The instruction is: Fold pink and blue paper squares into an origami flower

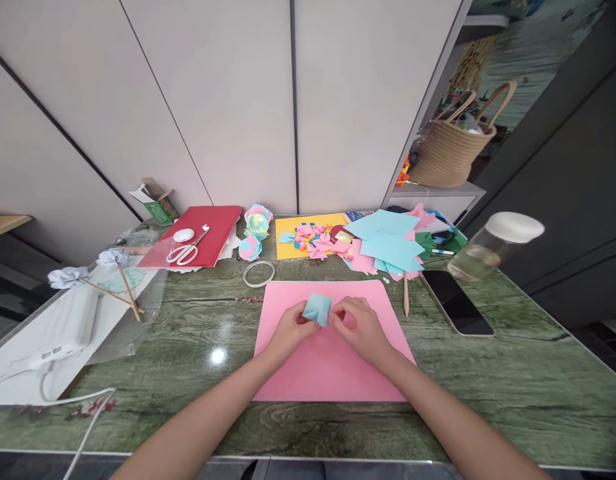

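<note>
Both my hands meet over a pink paper sheet lying on the green marble table. Between them is a small folded light-blue paper piece. My left hand pinches its left side with closed fingers. My right hand pinches its right edge, fingers curled together. The folded piece is raised slightly off the pink sheet.
Behind lie a tape ring, scissors on a red folder, paper balls, a yellow sheet with scraps, blue squares. A phone, wooden stick and jar are right; paper flowers left.
</note>
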`<act>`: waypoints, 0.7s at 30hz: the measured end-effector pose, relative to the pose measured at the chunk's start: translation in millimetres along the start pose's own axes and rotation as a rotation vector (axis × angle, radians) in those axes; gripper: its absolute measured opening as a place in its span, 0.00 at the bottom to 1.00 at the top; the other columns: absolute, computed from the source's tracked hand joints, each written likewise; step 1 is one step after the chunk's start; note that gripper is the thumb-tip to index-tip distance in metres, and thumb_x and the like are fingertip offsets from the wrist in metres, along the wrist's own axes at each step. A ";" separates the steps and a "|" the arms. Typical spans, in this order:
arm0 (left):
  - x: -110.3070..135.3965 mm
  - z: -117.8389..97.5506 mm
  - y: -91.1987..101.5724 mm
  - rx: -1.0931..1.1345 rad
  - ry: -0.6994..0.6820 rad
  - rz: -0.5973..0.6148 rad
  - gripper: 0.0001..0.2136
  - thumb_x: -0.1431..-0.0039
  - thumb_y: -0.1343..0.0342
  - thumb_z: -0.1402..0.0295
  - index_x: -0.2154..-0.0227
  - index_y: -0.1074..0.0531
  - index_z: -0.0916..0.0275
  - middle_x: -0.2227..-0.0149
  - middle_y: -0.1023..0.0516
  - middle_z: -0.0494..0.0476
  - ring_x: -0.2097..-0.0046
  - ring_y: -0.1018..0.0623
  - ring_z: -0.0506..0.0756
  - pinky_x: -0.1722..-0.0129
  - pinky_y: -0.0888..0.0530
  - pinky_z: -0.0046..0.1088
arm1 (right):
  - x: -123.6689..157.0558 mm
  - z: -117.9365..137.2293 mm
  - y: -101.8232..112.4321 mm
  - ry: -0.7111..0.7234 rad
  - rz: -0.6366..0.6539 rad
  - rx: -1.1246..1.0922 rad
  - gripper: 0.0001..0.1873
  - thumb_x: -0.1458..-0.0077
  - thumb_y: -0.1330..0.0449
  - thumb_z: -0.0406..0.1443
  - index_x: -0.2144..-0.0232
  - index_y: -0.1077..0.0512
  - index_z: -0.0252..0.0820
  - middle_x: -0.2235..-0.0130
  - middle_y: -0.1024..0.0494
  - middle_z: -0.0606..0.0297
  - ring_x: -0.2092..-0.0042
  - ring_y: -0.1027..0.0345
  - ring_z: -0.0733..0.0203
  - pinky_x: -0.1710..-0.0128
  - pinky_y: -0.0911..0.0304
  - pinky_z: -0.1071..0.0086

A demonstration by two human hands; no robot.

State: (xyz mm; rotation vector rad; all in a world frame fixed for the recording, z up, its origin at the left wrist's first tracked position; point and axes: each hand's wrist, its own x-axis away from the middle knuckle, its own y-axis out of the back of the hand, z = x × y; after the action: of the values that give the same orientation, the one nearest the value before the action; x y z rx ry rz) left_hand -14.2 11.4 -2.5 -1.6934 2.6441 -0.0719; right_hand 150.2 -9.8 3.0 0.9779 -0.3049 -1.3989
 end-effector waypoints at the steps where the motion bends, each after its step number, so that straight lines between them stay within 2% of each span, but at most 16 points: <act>1: -0.2 0.3 0.1 0.006 -0.003 -0.001 0.07 0.56 0.47 0.73 0.71 0.33 0.66 0.70 0.31 0.53 0.64 0.31 0.53 0.63 0.35 0.28 | 0.0 0.5 0.6 0.002 0.000 -0.006 0.05 0.50 0.48 0.30 0.76 0.36 0.42 0.73 0.30 0.69 0.69 0.38 0.64 0.64 0.48 0.67; 13: -1.5 3.7 0.8 -0.088 -0.010 -0.001 0.07 0.57 0.47 0.71 0.72 0.33 0.67 0.72 0.31 0.53 0.67 0.32 0.53 0.67 0.35 0.26 | 0.8 -0.9 -3.1 0.044 0.011 0.018 0.03 0.50 0.47 0.32 0.75 0.36 0.42 0.72 0.29 0.67 0.68 0.38 0.63 0.63 0.49 0.65; 21: -0.8 8.6 -1.7 -0.168 -0.027 -0.027 0.04 0.58 0.48 0.73 0.75 0.34 0.66 0.75 0.33 0.50 0.71 0.35 0.50 0.71 0.38 0.23 | 2.1 -1.3 -4.7 0.032 0.025 0.045 0.05 0.53 0.48 0.28 0.77 0.37 0.41 0.74 0.31 0.68 0.70 0.40 0.63 0.63 0.49 0.66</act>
State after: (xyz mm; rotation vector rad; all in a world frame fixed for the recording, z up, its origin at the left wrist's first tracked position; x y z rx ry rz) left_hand -12.2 11.1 -11.0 -1.7625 2.6756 0.1775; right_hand 148.3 -10.7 -2.0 1.0293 -0.3248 -1.3576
